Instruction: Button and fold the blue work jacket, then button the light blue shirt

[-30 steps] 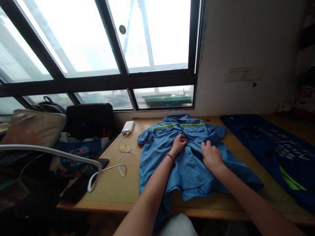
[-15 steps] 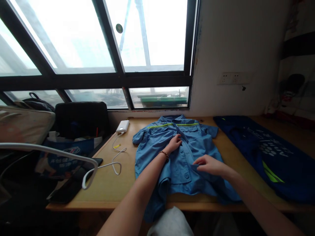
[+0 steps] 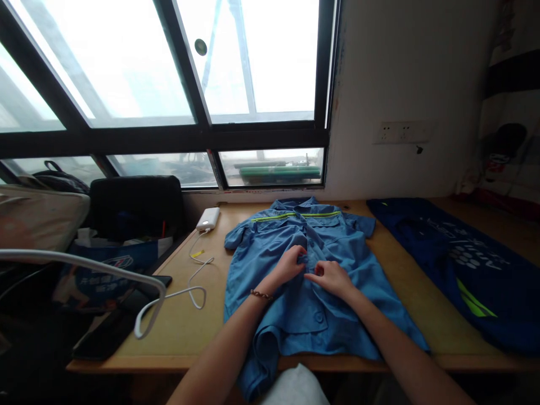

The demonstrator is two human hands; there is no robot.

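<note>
A blue short-sleeved work shirt [image 3: 270, 239] with yellow-green chest stripes lies front side up, its collar toward the window. My left hand [image 3: 290, 264] is closed on the front button strip, fingers pinching the fabric near the middle. Close beside it, my right hand [image 3: 331, 277] pinches the other front edge of the shirt between thumb and fingers. A button [image 3: 319, 317] shows on the strip below the hands. Whatever lies right between the fingertips is too small to make out. The shirt's lower left corner hangs over the table edge.
On the wooden table [image 3: 181, 332], a white power bank [image 3: 208, 218] with a white cable [image 3: 196, 281] lies to the left. A dark blue garment [image 3: 439, 253] is spread at the right. A black chair [image 3: 137, 205] and bags stand left of the table.
My left hand has come down the front strip toward me. My right hand has moved up and left, so both hands now meet near the shirt's middle.
</note>
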